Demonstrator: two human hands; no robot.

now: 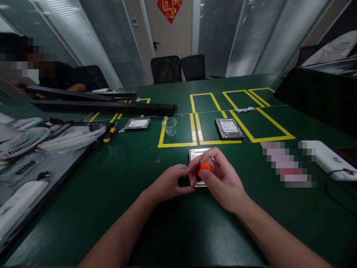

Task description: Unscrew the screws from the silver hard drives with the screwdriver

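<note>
A silver hard drive (195, 153) lies on the green table in front of me, largely covered by my hands. My right hand (225, 180) is closed around the orange handle of a screwdriver (205, 168) above the drive; the tip is hidden. At the drive's left edge, the thumb and fingers of my left hand (170, 183) grip its side. Several tiny screws (157, 160) are scattered to the left of the drive. Further off, a clear plastic cup (170, 127) stands inside a yellow taped frame.
Two more hard drives, one at left (137, 123) and one at right (229, 128), lie beyond my hands. A yellow-black screwdriver (109, 135) rests by a tray (69, 163) with white fans. Long black bars (111, 107) lie at back left, near a seated person. A white device (329, 158) sits right.
</note>
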